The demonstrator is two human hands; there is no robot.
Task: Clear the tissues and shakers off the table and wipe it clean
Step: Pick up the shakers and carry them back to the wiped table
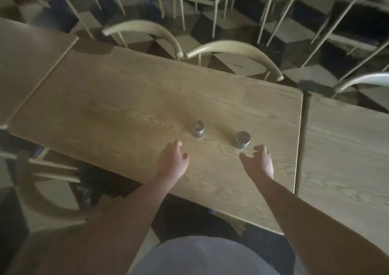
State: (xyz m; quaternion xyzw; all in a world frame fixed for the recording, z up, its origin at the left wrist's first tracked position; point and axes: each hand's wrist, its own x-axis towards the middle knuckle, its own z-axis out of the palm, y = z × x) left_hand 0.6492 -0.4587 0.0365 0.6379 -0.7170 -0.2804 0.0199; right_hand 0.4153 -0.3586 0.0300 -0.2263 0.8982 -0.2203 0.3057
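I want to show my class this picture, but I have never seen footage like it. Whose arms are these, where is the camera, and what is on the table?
There is no machine here: a camera worn on a person's head looks down at their own bare arms. The left hand and right hand reach over a light wooden table, fingers loosely spread, holding nothing. Just beyond each hand stands a small dark round shaker: the left shaker and the right shaker, both upright and untouched. Curved-back wooden chairs stand at the far side. No tissues show.

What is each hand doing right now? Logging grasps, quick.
Left hand: open, holding nothing, near the left shaker.
Right hand: open, holding nothing, near the right shaker.
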